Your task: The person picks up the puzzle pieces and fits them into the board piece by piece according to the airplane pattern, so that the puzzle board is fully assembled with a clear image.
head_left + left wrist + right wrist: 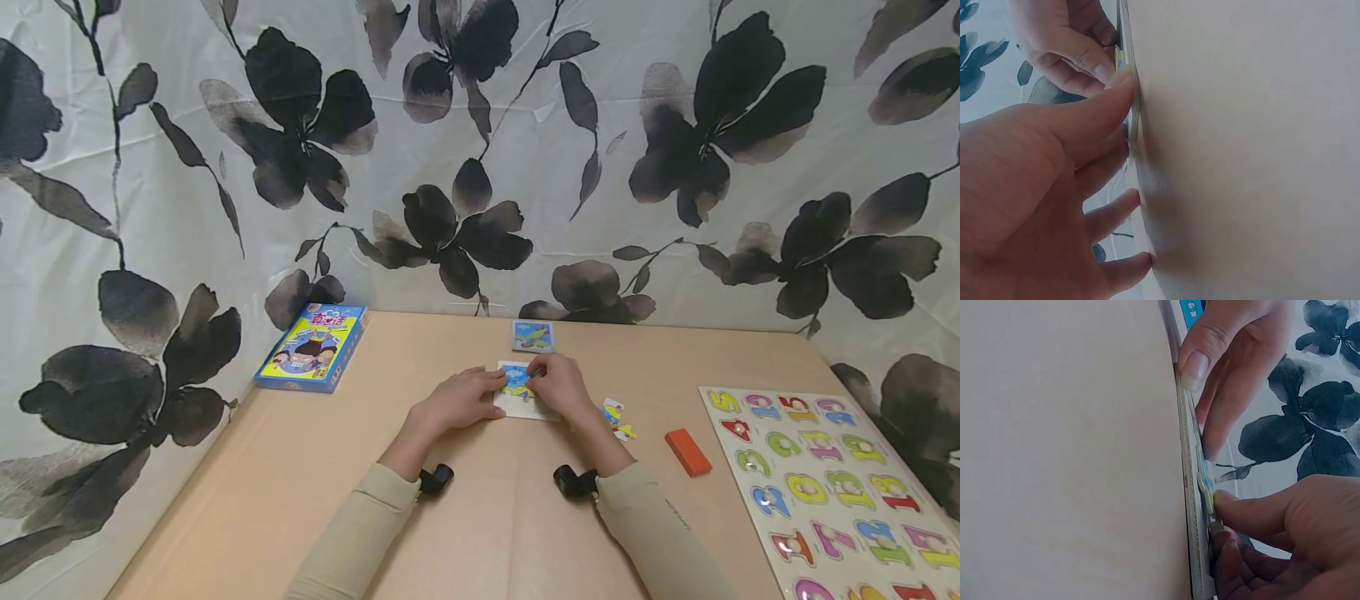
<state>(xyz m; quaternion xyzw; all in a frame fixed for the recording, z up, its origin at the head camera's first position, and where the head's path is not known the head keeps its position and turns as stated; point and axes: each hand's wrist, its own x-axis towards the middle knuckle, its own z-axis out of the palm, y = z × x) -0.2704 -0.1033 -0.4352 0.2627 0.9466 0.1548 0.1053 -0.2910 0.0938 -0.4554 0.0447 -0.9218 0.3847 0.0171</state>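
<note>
A small white-bordered picture puzzle board (525,408) lies flat on the table between the two hands, with blue and yellow pieces set in its upper part. My left hand (461,398) presses on its left side, thumb along the near edge and other fingers fairly straight, two tips touching the table in the left wrist view. Over the board's right side, my right hand (561,385) pinches a small puzzle piece (1217,527) between thumb and finger, mostly hidden by them. Several loose puzzle pieces (615,418) lie right of the board, beside the right forearm.
Behind the board sits another small square picture puzzle (533,336). A blue and yellow box (311,348) lies at the back left. To the right are a red block (687,452) and a large white board (777,472) of colourful knobbed shapes. Floral cloth hangs behind the table.
</note>
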